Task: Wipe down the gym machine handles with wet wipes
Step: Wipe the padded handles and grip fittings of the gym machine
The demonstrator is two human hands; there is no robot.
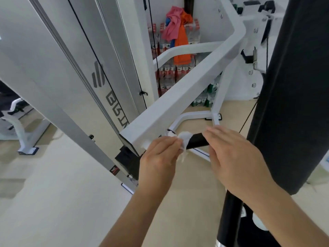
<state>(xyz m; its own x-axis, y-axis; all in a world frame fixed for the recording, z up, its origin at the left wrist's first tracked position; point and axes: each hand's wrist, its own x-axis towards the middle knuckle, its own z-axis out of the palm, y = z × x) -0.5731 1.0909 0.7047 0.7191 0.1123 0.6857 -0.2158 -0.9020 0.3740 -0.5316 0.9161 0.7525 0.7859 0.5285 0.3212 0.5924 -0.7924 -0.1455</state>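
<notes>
A black handle grip sticks out from the end of a white machine arm. A white wet wipe is wrapped around the grip's left end. My left hand pinches the wipe against the handle. My right hand lies over the grip's right end, fingers curled around it; the grip's tip is hidden under it.
A grey weight-stack tower with black cables stands to the left. A tall black pad fills the right side, with a black post below it. Packs of bottled water and coloured cloths sit at the back. The floor is pale wood.
</notes>
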